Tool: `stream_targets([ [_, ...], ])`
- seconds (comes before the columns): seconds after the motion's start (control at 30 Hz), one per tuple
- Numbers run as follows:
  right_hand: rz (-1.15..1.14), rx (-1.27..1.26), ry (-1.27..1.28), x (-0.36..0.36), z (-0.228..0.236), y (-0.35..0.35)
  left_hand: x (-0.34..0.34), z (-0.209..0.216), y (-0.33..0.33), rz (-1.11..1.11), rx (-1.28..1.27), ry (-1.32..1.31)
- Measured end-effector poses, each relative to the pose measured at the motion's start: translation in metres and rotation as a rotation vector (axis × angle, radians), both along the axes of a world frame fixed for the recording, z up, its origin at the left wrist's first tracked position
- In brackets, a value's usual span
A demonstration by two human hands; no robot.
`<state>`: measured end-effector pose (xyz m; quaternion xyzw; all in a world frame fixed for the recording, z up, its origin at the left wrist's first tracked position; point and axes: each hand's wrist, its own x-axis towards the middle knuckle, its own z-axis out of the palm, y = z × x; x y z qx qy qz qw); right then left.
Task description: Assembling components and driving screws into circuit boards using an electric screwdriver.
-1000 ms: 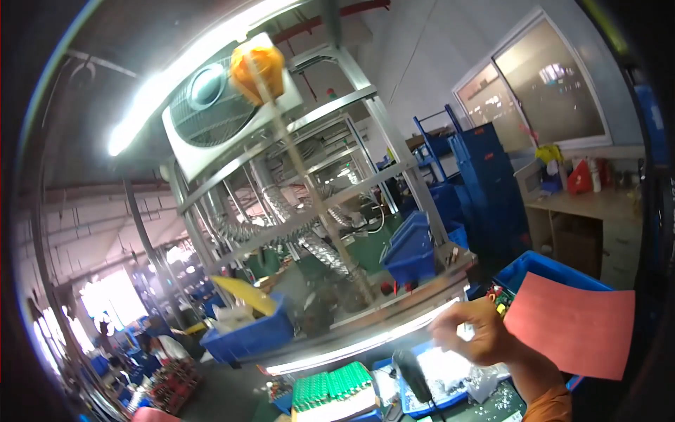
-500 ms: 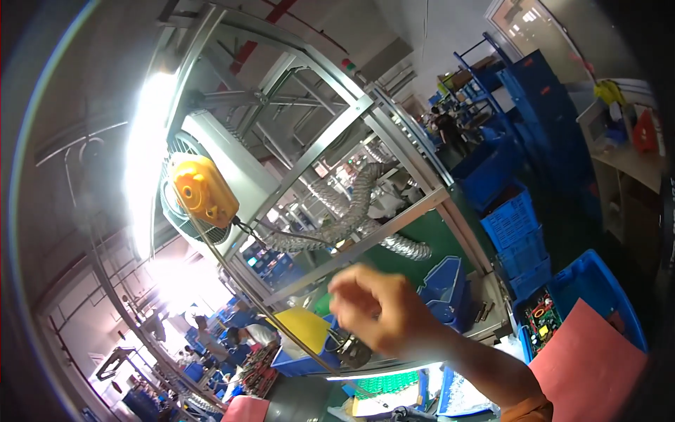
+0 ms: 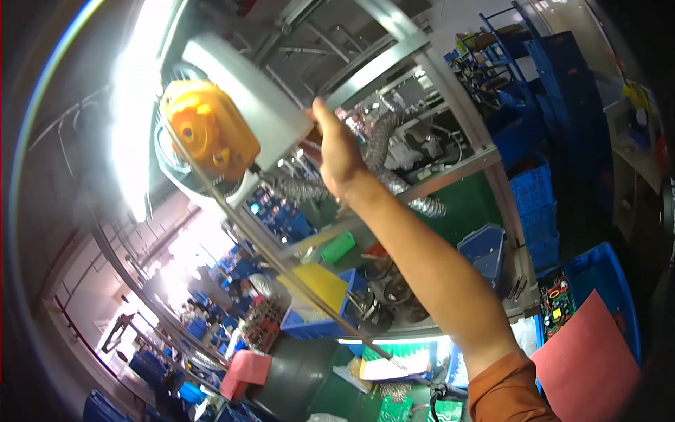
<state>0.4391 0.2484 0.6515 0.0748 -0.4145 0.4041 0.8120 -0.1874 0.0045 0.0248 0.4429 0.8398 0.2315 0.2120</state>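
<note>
My right hand is raised at the upper middle, with its bare forearm and rust-brown sleeve coming from the lower right. The thumb points up and stands apart from the fingers, which are partly hidden. Nothing shows in the hand. It is at the right edge of a white fan unit with a round grille; I cannot tell whether it touches the casing. A yellow tool balancer hangs in front of the fan, left of the hand. My left hand is out of view.
A metal frame with a thin slanting rod surrounds the fan. Silvery flexible ducts run behind. Below are a blue bin with a yellow sheet, and green circuit boards. Pink sheets and blue crates stand right. People work far left.
My right hand has moved up and left from above the bench to the fan's edge, and the arm is stretched further. The view has shifted, and the balancer looks larger.
</note>
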Motion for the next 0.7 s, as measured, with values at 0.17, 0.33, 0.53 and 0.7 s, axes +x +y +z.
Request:
stream_targets([
  [0.17,0.096,-0.007,0.02,-0.005,-0.009,0.02,0.011,-0.042,-0.029,0.06,-0.171,-0.17],
  [0.33,0.25,0.057,0.001,-0.022,-0.001,0.016,0.034,-0.052,-0.018,0.198,-0.027,-0.317],
  [0.53,0.092,0.456,-0.255,0.012,-0.003,0.037,0.053,-0.014,0.007,0.126,-0.069,-0.36],
  [0.7,0.541,0.537,-0.541,0.067,-0.005,0.055,0.069,-0.04,0.008,0.293,-0.075,-0.454],
])
